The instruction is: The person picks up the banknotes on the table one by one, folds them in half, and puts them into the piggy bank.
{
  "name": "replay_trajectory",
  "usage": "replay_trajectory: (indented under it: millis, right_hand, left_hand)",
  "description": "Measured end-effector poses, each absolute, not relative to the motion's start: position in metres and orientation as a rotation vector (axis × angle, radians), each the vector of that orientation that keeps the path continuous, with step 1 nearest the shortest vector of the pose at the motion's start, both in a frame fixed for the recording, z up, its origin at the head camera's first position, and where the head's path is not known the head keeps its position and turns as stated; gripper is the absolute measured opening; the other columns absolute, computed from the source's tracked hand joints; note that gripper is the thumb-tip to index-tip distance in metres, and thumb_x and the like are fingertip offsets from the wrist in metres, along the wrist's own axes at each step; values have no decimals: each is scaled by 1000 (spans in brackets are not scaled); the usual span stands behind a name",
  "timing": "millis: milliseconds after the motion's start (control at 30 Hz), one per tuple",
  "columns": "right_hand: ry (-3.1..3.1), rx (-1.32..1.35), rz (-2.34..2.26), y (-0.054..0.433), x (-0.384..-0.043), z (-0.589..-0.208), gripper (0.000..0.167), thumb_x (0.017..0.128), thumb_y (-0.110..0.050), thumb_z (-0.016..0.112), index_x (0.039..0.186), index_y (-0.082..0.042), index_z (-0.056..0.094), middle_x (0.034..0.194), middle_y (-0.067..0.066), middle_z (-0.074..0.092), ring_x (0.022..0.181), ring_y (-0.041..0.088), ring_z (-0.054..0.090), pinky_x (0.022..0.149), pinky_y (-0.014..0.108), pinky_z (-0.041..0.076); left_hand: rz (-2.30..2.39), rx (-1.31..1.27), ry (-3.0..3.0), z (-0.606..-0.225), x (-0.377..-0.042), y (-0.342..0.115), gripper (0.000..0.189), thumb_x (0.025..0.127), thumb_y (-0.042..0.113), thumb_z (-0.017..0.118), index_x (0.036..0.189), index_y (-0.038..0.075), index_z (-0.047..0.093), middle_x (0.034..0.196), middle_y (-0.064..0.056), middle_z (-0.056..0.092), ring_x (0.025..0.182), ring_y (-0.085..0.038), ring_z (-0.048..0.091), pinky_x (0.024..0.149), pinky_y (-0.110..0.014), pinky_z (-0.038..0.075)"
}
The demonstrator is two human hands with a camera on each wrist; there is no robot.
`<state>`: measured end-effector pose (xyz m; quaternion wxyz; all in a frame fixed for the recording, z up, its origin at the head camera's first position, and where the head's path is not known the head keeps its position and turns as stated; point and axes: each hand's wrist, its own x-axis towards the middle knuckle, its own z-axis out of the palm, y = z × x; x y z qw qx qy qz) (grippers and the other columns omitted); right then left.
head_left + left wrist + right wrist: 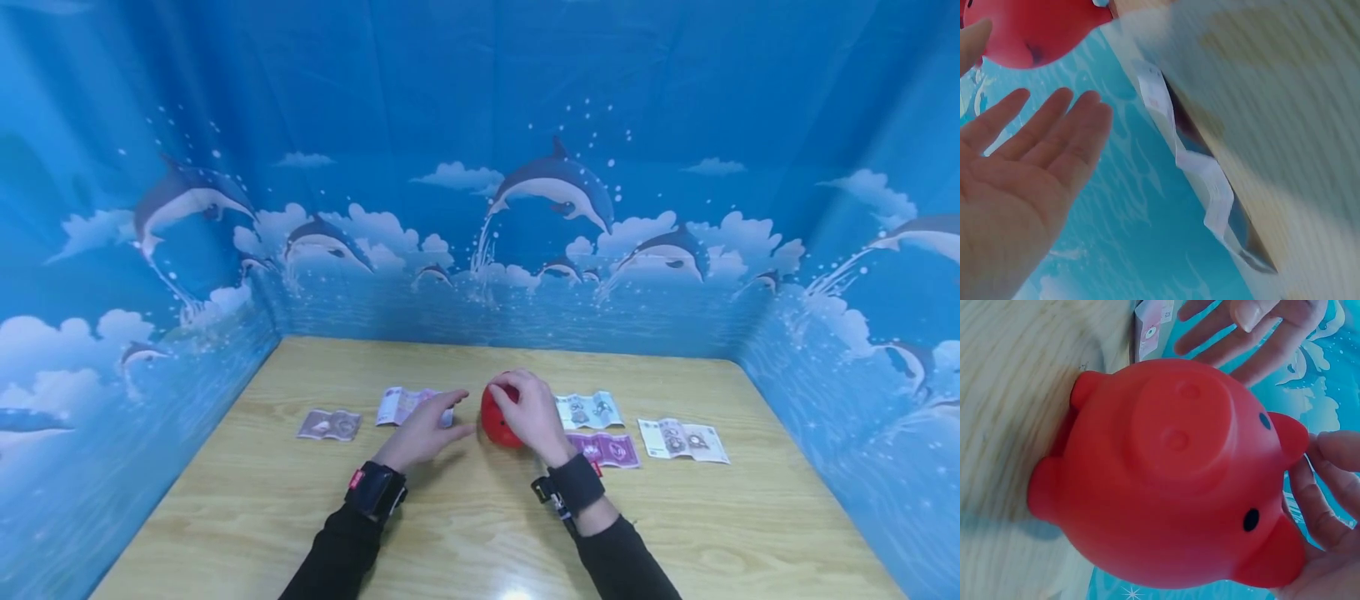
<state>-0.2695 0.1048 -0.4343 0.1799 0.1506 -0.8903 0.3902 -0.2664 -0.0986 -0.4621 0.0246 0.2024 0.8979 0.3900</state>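
Observation:
A red piggy bank (1197, 462) stands upright on the wooden table, its snout and eyes facing the right wrist camera. My right hand (531, 417) reaches over its top, fingers curled and thumb close to the index finger, fingertips right at one ear and behind it. I cannot tell whether they pinch anything there. My left hand (423, 432) is held to the left of the bank, apart from it, with fingers extended and palm turned toward it. In the left wrist view that hand is empty. Beside it lies a creased purple banknote (397, 405), partly covered in the head view.
A brownish banknote (330, 425) lies far left. Right of the bank are a bluish-green banknote (588, 410), a magenta banknote (617, 450) partly behind my right wrist, and a pale banknote (682, 440) farther right. A blue dolphin curtain (420, 283) surrounds the table (480, 533).

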Motion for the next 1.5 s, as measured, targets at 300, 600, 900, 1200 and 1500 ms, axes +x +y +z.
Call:
replay_trajectory:
  millis: [300, 600, 900, 1200, 1500]
  right_hand:
    - [-2442, 639, 1001, 92, -262, -436, 12, 93, -18, 68, 99, -11, 76, 94, 0, 71, 92, 16, 66, 84, 34, 54]
    - [-2444, 803, 926, 76, -254, -445, 12, 91, -15, 70, 100, -9, 75, 95, 1, 71, 91, 13, 64, 80, 29, 54]
    - [-2569, 949, 865, 57, -249, -454, 14, 93, -15, 67, 103, -8, 74, 99, 2, 69, 94, 12, 63, 84, 27, 55]
    - [-2987, 1001, 761, 52, -247, -466, 37, 98, -20, 59, 129, -1, 60, 123, 12, 67, 114, 22, 62, 99, 36, 51]
    - [-3059, 923, 743, 42, -254, -470, 43, 98, -23, 58, 135, -1, 53, 126, 12, 65, 118, 23, 61, 101, 38, 50]
  left_hand:
    - [1282, 565, 2843, -457, -271, -119, 40, 95, 22, 65, 130, 2, 62, 128, -14, 65, 117, -32, 62, 100, -47, 49]
    - [1199, 474, 2982, -452, -275, -140, 35, 96, 19, 63, 124, -2, 64, 120, -19, 68, 113, -35, 63, 97, -50, 49]
    - [1062, 358, 3055, -451, -277, -149, 37, 94, 18, 64, 122, -6, 63, 122, -24, 65, 119, -40, 58, 101, -53, 45]
    - [918, 295, 3102, -460, -278, -157, 39, 89, 11, 65, 122, -10, 61, 121, -30, 61, 117, -45, 55, 103, -54, 43]
    - [824, 218, 3090, -466, -278, -158, 48, 88, 12, 66, 129, -10, 55, 123, -33, 57, 114, -48, 55, 101, -57, 44]
